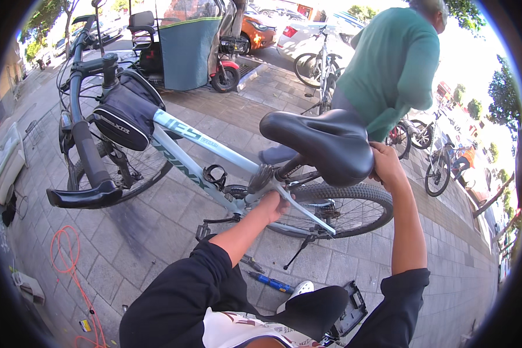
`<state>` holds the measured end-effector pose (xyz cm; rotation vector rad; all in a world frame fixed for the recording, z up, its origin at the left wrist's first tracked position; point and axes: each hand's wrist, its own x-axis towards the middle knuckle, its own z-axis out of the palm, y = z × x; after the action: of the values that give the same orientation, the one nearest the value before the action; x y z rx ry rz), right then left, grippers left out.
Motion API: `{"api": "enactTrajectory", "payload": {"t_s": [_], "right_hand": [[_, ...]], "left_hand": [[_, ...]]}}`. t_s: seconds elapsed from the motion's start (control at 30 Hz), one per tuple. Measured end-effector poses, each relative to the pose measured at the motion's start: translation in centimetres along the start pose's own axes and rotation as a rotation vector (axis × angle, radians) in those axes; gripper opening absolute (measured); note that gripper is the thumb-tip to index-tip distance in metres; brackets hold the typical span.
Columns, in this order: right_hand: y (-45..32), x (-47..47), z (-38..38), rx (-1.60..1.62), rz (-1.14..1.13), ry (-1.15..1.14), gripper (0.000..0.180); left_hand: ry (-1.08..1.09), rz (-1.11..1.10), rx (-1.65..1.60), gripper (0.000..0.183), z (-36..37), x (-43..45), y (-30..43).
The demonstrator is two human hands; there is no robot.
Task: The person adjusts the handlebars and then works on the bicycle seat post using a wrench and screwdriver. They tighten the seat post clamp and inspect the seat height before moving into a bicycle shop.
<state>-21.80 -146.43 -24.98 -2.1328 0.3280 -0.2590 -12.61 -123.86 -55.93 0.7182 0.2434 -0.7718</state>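
Note:
A pale blue Trinx bicycle (209, 150) stands across the paving before me, its handlebar to the left. My left hand (277, 206) grips the frame around the seat tube, just below where the top tube ends; its fingertips are partly hidden. With my right hand (386, 164) I hold the rear edge of the black saddle (326, 141), thumb and fingers against its rim. A dark coiled cable lock (261, 177) hangs at the seat-tube junction. Behind my left hand is the rear wheel (361, 204), and the kickstand (299, 252) reaches down near my feet.
A blue-handled tool (272, 282) lies by my white shoe (302, 289), near an open black case (352, 304). An orange cord (71, 265) trails across the paving at left. A person in green (389, 65) is just beyond the saddle. A covered tricycle (189, 52) stands behind.

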Motion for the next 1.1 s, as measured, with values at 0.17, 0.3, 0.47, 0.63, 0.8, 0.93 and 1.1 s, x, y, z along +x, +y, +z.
{"api": "enactTrajectory", "payload": {"t_s": [0.17,0.3,0.47,0.63,0.8,0.93,1.1], "right_hand": [[-0.1,0.1,0.3,0.020,0.007,0.011,0.036],[0.2,0.1,-0.1,0.022,-0.003,0.017,0.036],[0.4,0.0,-0.5,0.023,-0.013,0.006,0.036],[1.5,-0.3,-1.5,0.061,0.030,0.058,0.031],[3.8,-2.9,-4.4,0.185,0.073,0.091,0.031],[6.8,-6.1,-6.0,0.302,0.065,0.178,0.032],[10.4,-10.8,-7.9,0.378,0.026,0.279,0.034]], "left_hand": [[-0.002,0.064,-0.037,0.017,-0.5,0.0,-0.2],[-0.148,0.096,-0.208,0.012,-1.4,-0.3,-0.9],[-0.198,0.092,-0.197,0.019,-1.3,0.6,-0.7],[-0.193,0.045,-0.211,0.023,-2.4,1.9,-0.5],[-0.273,0.054,-0.210,0.019,-1.3,1.1,-0.5],[-0.275,0.056,-0.202,0.017,-1.4,0.8,-0.2],[-0.292,0.026,-0.265,0.015,-0.9,0.3,-0.1]]}}
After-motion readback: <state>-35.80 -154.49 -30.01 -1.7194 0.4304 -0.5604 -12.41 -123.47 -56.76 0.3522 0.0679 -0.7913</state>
